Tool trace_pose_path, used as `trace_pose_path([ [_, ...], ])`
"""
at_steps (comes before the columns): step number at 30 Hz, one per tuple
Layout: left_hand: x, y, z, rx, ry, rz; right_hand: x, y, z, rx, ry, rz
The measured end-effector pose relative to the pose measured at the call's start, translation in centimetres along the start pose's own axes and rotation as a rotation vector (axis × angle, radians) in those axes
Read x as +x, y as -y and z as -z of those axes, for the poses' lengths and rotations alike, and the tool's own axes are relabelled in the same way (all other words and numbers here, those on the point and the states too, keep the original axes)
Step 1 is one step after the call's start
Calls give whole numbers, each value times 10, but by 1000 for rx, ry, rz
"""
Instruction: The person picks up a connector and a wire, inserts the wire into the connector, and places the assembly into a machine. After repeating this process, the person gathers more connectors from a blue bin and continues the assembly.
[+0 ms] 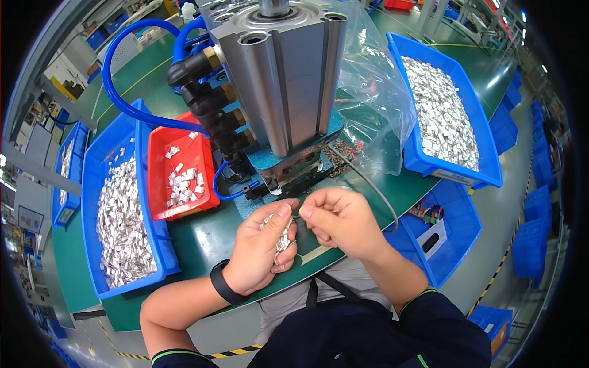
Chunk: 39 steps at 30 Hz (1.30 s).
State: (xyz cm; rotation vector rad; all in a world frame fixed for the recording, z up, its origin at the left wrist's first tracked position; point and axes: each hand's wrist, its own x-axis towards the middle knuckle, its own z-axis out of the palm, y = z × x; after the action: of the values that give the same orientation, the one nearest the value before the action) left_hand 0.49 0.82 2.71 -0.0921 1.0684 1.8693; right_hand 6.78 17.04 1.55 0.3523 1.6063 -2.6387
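Note:
My left hand (262,245) is closed around a handful of small white-and-silver parts with thin leads (283,238). Its thumb and forefinger come together at the top. Close beside it on the right, my right hand (342,222) is pinched, fingertips toward the left hand's fingertips; whatever sits in that pinch is too small to make out. Both hands are just in front of a pneumatic press with a large silver cylinder (270,80). The press's lower tooling (300,175) lies a little beyond my fingertips.
At left stand a blue bin (162,245) full of similar parts and a red tray (161,205) holding fewer. Another filled blue bin (491,165) is at right, above a blue tray (457,245). Blue hoses (110,80), a grey cable (374,187) and a clear plastic bag (380,104) surround the press.

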Motion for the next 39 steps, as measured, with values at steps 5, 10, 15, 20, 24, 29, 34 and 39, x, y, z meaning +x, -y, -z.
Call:
trace_pose_path([
  [5, 1, 3, 1, 83, 15, -7, 10, 11, 9, 119, -25, -9],
  [10, 1, 5, 3, 145, 45, -13, 18, 17, 10, 96, 18, -54],
  [15, 2, 4, 3, 120, 56, -15, 15, 15, 5, 39, -15, -54],
  [20, 0, 1, -2, 158, 60, 9, 18, 12, 17, 75, -2, 8],
  [24, 0, 2, -2, 187, 53, -6, 18, 16, 15, -83, -81, 43],
  [29, -1, 3, -2, 208, 60, -6, 17, 19, 7, -223, -120, 91],
  [34, 0, 3, -3, 241, 50, 8, 15, 19, 7, -260, -83, 59],
  [39, 1, -1, -5, 141, -39, 25, 3, 11, 8, -293, -51, 106],
])
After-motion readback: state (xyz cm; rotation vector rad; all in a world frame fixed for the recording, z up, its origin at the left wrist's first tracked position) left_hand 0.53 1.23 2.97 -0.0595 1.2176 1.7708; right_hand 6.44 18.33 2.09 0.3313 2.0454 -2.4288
